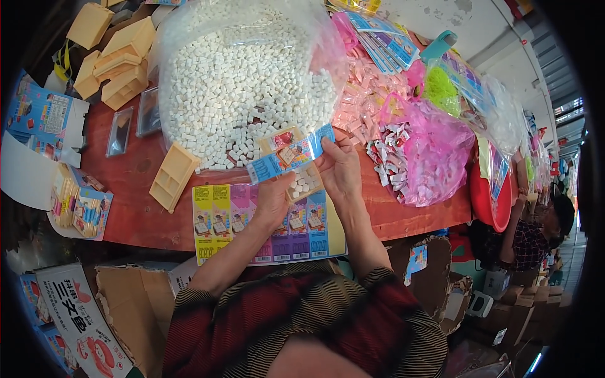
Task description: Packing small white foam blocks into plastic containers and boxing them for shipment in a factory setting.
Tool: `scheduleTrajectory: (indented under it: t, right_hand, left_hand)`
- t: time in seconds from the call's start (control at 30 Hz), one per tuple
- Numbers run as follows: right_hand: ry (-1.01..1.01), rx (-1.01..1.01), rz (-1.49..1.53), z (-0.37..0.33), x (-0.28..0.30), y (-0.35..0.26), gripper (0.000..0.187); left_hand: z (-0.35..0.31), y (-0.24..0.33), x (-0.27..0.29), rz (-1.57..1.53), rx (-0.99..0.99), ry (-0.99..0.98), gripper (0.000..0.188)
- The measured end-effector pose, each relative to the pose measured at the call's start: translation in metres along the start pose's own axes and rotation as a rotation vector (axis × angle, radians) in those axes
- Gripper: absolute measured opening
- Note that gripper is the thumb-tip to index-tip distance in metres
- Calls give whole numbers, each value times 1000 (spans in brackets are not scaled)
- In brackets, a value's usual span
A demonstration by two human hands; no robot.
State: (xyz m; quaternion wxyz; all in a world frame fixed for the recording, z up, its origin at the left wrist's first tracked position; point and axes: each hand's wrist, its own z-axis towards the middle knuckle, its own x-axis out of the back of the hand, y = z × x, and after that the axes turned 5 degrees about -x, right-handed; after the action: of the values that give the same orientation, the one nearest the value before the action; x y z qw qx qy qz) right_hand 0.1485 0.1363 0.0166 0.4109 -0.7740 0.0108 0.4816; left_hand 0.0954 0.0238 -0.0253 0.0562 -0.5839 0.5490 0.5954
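A cream compartment tray (304,191) with white cubes in its near part is between my hands, above the table. Across its middle lies a blue printed strip (283,160), hiding part of the tray. My left hand (275,200) is closed on the tray's near left side, its fingertips partly hidden. At the strip's right end, my right hand (340,165) pinches the strip between thumb and fingers, beside the tray's right edge. Under my forearms lies a sheet of printed labels (242,217) in yellow, pink, purple and blue.
Ahead is a large clear bag of white cubes (246,75). An unfilled cream tray (173,176) lies left, with stacked trays (123,57) behind. Pink packets (362,94), a pink bag (438,157) and a red basin (493,195) stand right. Another person (535,239) is farther right.
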Motion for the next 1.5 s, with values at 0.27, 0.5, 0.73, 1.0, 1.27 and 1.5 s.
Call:
scheduleTrajectory:
  t: [0.27, 0.5, 0.73, 1.0, 1.27, 1.5]
  right_hand:
    - [101, 84, -194, -4, 6, -10, 18]
    - [80, 101, -230, -9, 3, -16, 21]
    - [53, 78, -358, -11, 3, -7, 28]
    - [17, 172, -567, -13, -6, 1, 41]
    - [161, 752, -1426, -31, -24, -3, 47]
    - [-22, 898, -1593, -24, -27, -8, 37]
  left_hand:
    - [-11, 10, -12, -7, 24, 3, 29]
    - [-15, 13, -15, -10, -15, -21, 31]
    - [-18, 17, -19, -4, -52, -52, 32]
    - [-20, 17, -17, -27, -61, -15, 29]
    - [-16, 21, -9, 16, -142, 38, 26]
    - [-17, 22, -15, 120, -138, 40, 24]
